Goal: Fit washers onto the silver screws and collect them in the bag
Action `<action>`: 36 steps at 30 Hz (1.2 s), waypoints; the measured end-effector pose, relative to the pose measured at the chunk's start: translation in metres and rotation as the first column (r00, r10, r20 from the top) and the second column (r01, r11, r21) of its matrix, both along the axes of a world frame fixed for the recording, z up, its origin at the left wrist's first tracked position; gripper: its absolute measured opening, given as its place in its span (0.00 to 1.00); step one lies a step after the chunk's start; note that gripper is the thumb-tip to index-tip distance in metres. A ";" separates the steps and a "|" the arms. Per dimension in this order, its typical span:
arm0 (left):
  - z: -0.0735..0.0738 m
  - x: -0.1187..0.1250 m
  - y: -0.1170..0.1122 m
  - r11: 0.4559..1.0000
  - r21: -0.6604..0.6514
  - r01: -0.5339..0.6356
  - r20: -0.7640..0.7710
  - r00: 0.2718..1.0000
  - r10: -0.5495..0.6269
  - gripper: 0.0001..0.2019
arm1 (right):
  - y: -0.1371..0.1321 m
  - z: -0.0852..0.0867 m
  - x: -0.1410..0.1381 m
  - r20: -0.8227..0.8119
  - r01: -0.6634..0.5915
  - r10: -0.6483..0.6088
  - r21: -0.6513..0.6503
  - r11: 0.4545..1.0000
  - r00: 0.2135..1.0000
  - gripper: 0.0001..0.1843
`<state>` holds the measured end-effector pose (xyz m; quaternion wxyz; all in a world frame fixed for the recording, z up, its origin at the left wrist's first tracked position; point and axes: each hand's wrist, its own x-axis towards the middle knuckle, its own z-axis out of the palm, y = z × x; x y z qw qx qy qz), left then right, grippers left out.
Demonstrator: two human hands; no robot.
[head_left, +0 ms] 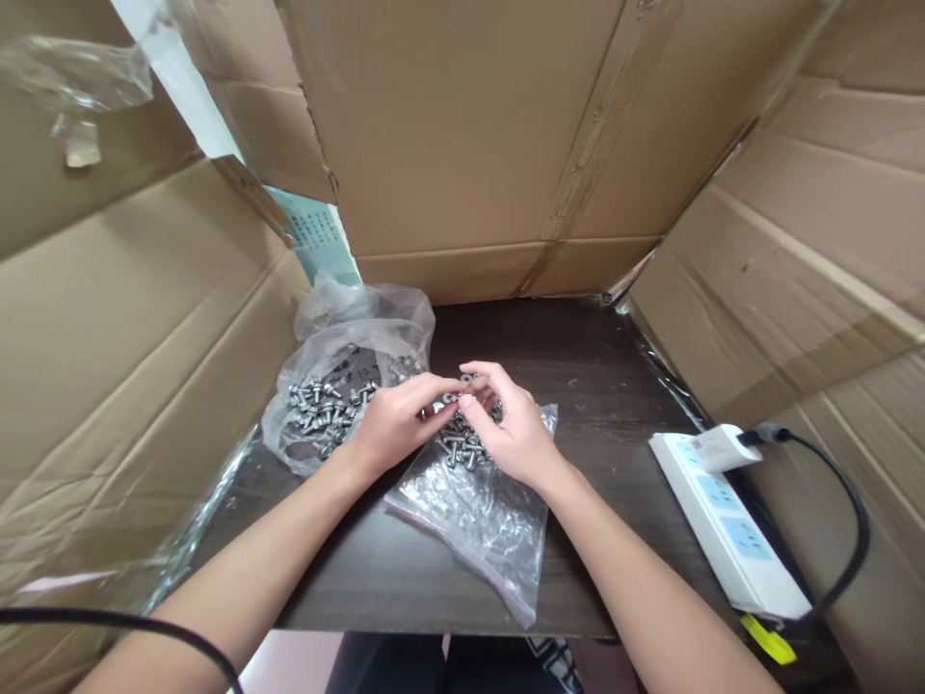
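My left hand [397, 421] and my right hand [515, 429] meet over a clear zip bag [484, 525] lying on the dark table. The fingers of both are closed in a pinch, tips close together. Something small and shiny shows between them, too small and covered to name. Beneath the fingers, a pile of metal bolts [466, 451] rests on the upper part of the zip bag. Several small washers [468, 379] show just behind the fingertips. Left of my left hand, an open plastic bag [278, 424] holds many loose bolts [318, 414].
Cardboard walls [462, 125] enclose the dark table [578, 357] at the back and both sides. On the right lies a white power strip [694, 501] with a plugged-in adapter [715, 448] and black cable [863, 520]. Another black cable [145, 622] crosses at lower left.
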<state>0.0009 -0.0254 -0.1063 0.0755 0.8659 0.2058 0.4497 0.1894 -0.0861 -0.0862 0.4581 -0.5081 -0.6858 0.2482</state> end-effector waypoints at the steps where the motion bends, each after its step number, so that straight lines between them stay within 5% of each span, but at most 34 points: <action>1: 0.000 0.000 0.000 1.000 -0.007 -0.009 0.000 1.000 0.009 0.06 | 0.000 0.000 0.000 -0.002 0.003 -0.003 -0.010 1.000 1.000 0.16; 17: -0.004 -0.002 0.004 0.999 -0.049 -0.007 -0.033 0.999 0.005 0.04 | 0.000 -0.003 -0.004 -0.035 0.028 -0.027 0.024 0.999 0.999 0.21; 25: -0.002 -0.002 0.002 0.999 -0.031 0.027 -0.026 0.999 -0.028 0.03 | 0.001 0.000 0.001 -0.035 0.046 -0.048 -0.072 0.996 0.998 0.17; 36: -0.004 -0.003 0.004 0.999 -0.025 0.027 -0.010 1.000 -0.027 0.11 | 0.002 -0.005 -0.003 -0.039 0.026 -0.026 0.007 1.000 0.999 0.21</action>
